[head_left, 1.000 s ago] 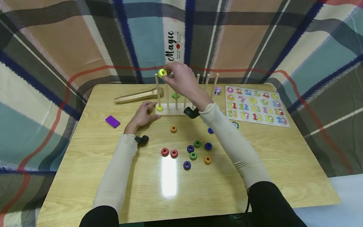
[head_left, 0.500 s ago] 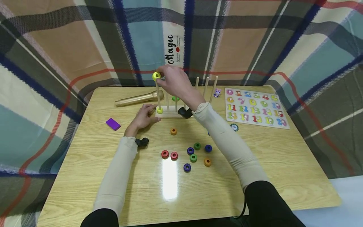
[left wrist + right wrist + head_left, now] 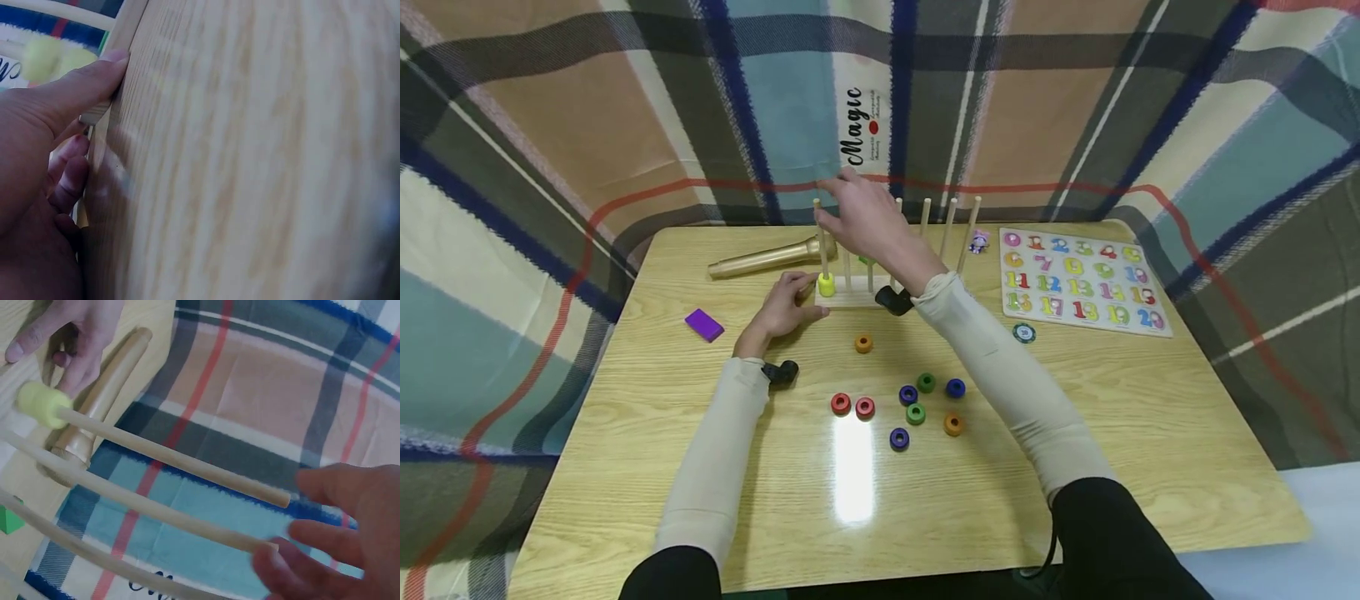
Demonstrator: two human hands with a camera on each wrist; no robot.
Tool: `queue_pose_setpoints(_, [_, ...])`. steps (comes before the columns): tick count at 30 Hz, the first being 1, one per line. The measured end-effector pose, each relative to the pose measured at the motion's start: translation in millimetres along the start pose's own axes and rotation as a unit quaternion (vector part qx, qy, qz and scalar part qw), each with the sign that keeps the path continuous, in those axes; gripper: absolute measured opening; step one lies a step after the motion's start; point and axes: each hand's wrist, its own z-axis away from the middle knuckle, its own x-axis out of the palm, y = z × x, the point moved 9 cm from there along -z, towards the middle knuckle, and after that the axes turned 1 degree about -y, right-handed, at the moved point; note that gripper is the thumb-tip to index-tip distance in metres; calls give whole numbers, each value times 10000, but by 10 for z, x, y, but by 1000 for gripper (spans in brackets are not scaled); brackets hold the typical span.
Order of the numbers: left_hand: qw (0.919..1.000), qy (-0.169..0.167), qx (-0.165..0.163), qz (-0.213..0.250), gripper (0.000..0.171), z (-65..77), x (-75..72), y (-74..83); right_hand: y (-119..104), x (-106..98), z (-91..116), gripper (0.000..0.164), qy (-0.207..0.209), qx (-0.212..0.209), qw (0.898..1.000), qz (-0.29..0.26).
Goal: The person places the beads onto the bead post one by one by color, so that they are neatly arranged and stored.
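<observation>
My left hand [image 3: 781, 307] grips the left end of a pale wooden peg stand [image 3: 856, 293]; in the left wrist view its thumb [image 3: 87, 84] presses the edge while other fingers curl behind. Two yellow rings [image 3: 826, 285] sit stacked at the foot of the leftmost peg, and the right wrist view shows them as one yellow stack [image 3: 44, 405]. Near the tops of the left pegs, my right hand [image 3: 872, 218] is raised with fingers spread and nothing held. In its wrist view the fingers [image 3: 325, 481] are beside the tip of the leftmost peg [image 3: 187, 461].
Loose red rings [image 3: 841, 404], blue rings [image 3: 899, 439], green rings [image 3: 915, 414] and orange rings [image 3: 953, 425] lie in front. A wooden stick [image 3: 763, 260], purple block [image 3: 704, 325], number board [image 3: 1082, 283], small figurine [image 3: 978, 242] and round chip [image 3: 1024, 332] lie around the stand.
My right hand brought a yellow ring left onto the leftmost peg's tip and let it go. It dropped onto the yellow ring below. My left hand has stayed at the stand.
</observation>
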Motion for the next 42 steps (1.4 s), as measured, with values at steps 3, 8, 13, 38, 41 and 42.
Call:
queue_pose_setpoints(3, [10000, -12, -15, -5, 78, 1, 5, 1, -1, -30, 189, 41, 471, -236, 9985, -135])
queue_pose_setpoints(8, [10000, -69, -43, 11, 79, 3, 4, 19, -92, 364, 707, 31, -86, -795, 9966, -213])
queue_pose_setpoints(13, [9999, -65, 22, -96, 78, 11, -68, 54, -279, 1152, 1287, 47, -1926, -1281, 9722, 366])
queue_pose_setpoints(38, [10000, -2, 22, 66, 78, 6, -67, -7, 153, -171, 426, 39, 1004, -221, 9905, -911])
queue_pose_setpoints(41, [10000, 3, 49, 73, 78, 11, -35, -7, 215, -172, 316, 37, 1018, -76, 9906, -907])
queue_pose_setpoints(42, [10000, -4, 47, 77, 78, 11, -23, -9, 229, -160, 298, 38, 982, -39, 9910, -907])
